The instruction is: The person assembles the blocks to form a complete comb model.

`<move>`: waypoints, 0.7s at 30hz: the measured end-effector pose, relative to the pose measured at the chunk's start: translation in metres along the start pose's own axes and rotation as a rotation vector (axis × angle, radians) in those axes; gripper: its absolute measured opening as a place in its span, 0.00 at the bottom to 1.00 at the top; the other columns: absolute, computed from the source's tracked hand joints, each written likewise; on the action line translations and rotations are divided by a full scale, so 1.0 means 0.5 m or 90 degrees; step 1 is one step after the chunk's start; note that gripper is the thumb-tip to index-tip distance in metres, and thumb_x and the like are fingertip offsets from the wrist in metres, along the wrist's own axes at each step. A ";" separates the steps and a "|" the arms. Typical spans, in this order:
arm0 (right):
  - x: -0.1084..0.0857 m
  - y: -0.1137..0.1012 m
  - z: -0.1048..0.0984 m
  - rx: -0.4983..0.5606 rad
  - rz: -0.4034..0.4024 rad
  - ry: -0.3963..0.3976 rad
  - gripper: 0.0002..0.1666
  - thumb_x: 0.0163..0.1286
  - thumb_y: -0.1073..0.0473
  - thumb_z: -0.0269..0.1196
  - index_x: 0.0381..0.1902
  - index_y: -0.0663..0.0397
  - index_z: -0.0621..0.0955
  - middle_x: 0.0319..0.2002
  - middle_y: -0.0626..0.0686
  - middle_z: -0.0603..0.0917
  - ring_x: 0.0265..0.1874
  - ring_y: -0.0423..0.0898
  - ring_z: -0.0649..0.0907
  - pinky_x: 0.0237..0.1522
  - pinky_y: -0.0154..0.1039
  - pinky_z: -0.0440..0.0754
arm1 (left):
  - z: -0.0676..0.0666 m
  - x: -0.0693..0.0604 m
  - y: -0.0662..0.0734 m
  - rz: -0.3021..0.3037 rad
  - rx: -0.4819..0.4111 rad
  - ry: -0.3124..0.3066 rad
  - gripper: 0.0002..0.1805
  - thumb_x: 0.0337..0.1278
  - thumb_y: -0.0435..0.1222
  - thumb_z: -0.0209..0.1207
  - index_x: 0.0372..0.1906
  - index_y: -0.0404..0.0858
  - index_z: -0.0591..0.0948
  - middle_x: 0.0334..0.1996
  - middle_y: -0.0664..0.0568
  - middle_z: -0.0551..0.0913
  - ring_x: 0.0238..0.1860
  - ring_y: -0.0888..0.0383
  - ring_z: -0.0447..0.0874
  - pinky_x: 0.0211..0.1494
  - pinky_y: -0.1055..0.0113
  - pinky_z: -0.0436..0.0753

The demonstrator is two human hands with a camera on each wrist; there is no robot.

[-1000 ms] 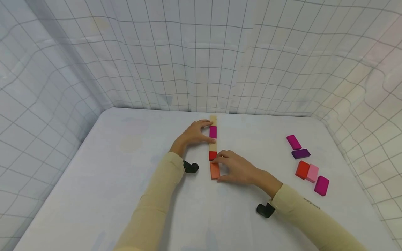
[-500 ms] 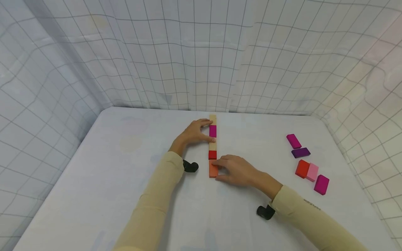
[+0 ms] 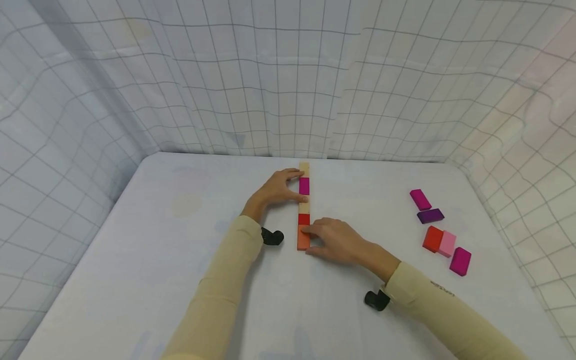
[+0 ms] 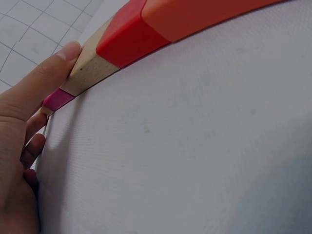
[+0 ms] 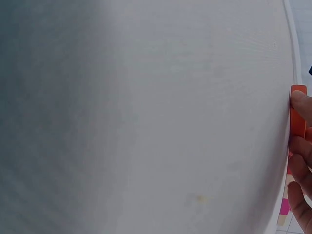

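Observation:
A straight row runs away from me in the head view: a plain wooden block (image 3: 304, 167), a magenta block (image 3: 304, 186), a second wooden block (image 3: 304, 207), a red block (image 3: 303, 219) and an orange block (image 3: 303, 244) nearest me. My left hand (image 3: 275, 188) spans the far part, its thumb on the second wooden block (image 4: 92, 70) and its fingertips by the far one. With thumb and fingers, my right hand (image 3: 338, 242) pinches the orange block (image 5: 297, 122) from the right. The left wrist view shows orange and red touching end to end.
On the right lie loose blocks: a magenta one (image 3: 420, 199), a purple one (image 3: 430, 216), a red one (image 3: 433, 239) against a light pink one (image 3: 447, 244), and another magenta one (image 3: 460, 261). Grid-patterned curtains (image 3: 297, 90) enclose the white table (image 3: 148, 280).
The orange block has shifted left and away from me, closing the small gap to the red block and lining up with the row. My left hand has stayed in place.

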State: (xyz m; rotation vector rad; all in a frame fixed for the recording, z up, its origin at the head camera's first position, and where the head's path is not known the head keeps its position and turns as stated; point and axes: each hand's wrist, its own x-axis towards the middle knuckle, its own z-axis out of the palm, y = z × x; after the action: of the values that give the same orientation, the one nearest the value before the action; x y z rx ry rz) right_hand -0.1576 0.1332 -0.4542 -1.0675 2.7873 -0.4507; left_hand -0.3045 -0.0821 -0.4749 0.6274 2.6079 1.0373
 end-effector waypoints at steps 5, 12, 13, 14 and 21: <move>0.000 0.000 -0.003 -0.003 -0.005 -0.001 0.31 0.66 0.47 0.74 0.63 0.54 0.84 0.49 0.49 0.86 0.47 0.44 0.83 0.52 0.44 0.83 | 0.000 0.000 -0.001 0.001 -0.002 -0.003 0.50 0.50 0.55 0.76 0.79 0.48 0.69 0.79 0.49 0.62 0.80 0.48 0.53 0.78 0.45 0.57; -0.015 0.013 -0.016 0.025 0.012 -0.034 0.33 0.65 0.47 0.75 0.65 0.52 0.83 0.45 0.44 0.86 0.44 0.41 0.82 0.49 0.43 0.83 | 0.000 0.001 -0.001 0.010 -0.006 -0.005 0.50 0.50 0.55 0.77 0.78 0.47 0.69 0.79 0.49 0.62 0.80 0.48 0.53 0.78 0.46 0.56; -0.020 0.018 -0.019 0.030 0.021 -0.040 0.33 0.65 0.47 0.75 0.65 0.51 0.83 0.44 0.43 0.85 0.43 0.41 0.81 0.49 0.43 0.83 | 0.000 0.001 -0.001 0.012 -0.006 -0.005 0.50 0.50 0.54 0.77 0.78 0.47 0.69 0.79 0.49 0.62 0.80 0.48 0.53 0.79 0.46 0.56; -0.025 0.023 -0.023 0.036 0.031 -0.045 0.33 0.65 0.47 0.75 0.66 0.50 0.82 0.43 0.42 0.85 0.44 0.40 0.81 0.50 0.43 0.82 | 0.000 0.001 -0.002 0.013 -0.005 -0.005 0.50 0.50 0.54 0.77 0.78 0.47 0.69 0.79 0.49 0.62 0.80 0.48 0.53 0.79 0.46 0.56; -0.077 0.075 -0.052 0.063 0.070 -0.040 0.31 0.66 0.48 0.74 0.65 0.49 0.82 0.44 0.41 0.85 0.47 0.42 0.82 0.55 0.49 0.82 | -0.003 -0.001 -0.001 0.006 -0.008 -0.008 0.49 0.52 0.54 0.76 0.79 0.47 0.69 0.79 0.49 0.61 0.80 0.47 0.51 0.79 0.46 0.55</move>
State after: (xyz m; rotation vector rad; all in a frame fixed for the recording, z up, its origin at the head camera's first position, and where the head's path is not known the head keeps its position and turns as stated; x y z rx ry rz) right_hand -0.1586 0.1912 -0.4410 -0.8882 2.7202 -0.5265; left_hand -0.3045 -0.0834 -0.4741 0.6424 2.5875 1.0481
